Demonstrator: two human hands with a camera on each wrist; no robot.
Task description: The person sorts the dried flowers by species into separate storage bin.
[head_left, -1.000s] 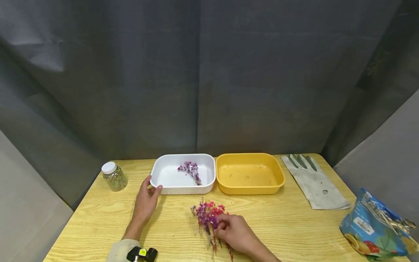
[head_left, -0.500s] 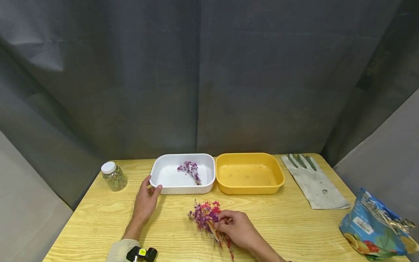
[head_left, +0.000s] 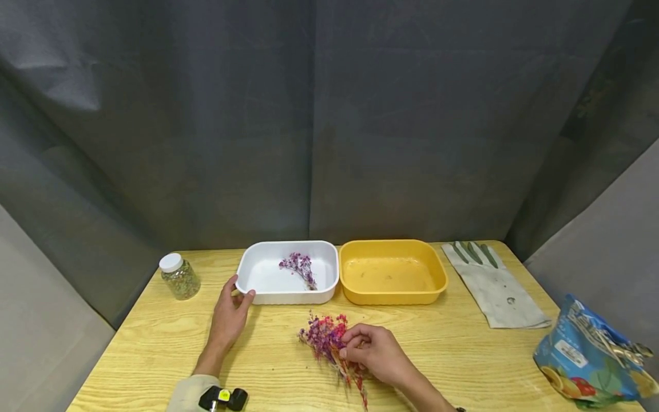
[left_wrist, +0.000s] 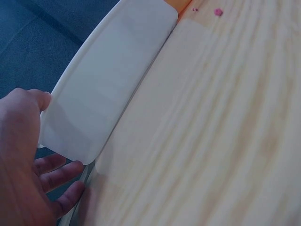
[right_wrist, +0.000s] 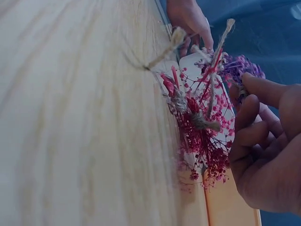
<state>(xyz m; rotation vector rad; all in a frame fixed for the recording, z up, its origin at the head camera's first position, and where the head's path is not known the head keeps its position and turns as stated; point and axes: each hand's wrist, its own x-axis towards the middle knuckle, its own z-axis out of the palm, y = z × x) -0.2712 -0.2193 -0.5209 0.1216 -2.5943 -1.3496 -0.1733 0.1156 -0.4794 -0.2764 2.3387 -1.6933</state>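
My left hand [head_left: 229, 320] grips the near left corner of a white plastic tub [head_left: 288, 298]. In the left wrist view its thumb lies at the rim and its fingers at the tub's end. A purple dried flower sprig [head_left: 302, 268] lies inside the tub. In front of it, my right hand [head_left: 374, 352] pinches purple dried flowers [right_wrist: 242, 68] between thumb and forefinger. Pink dried flowers [right_wrist: 202, 146], bound with twine [right_wrist: 204, 123], are beside the pinched ones in the right wrist view. From the head view both colours overlap as one bunch, stems toward me.
A yellow tub [head_left: 391, 298] stands against the white one. To the left is a white-lidded jar [head_left: 180, 277]. On the right lie a pale cloth [head_left: 507, 294] with green finger-like shapes [head_left: 473, 253] and a blue bag [head_left: 587, 355]. A dark curtain [head_left: 319, 143] hangs behind.
My right hand has shifted slightly away from me and to the right, and the flower bunch has changed its spread beneath it. The left hand stays at the white tub.
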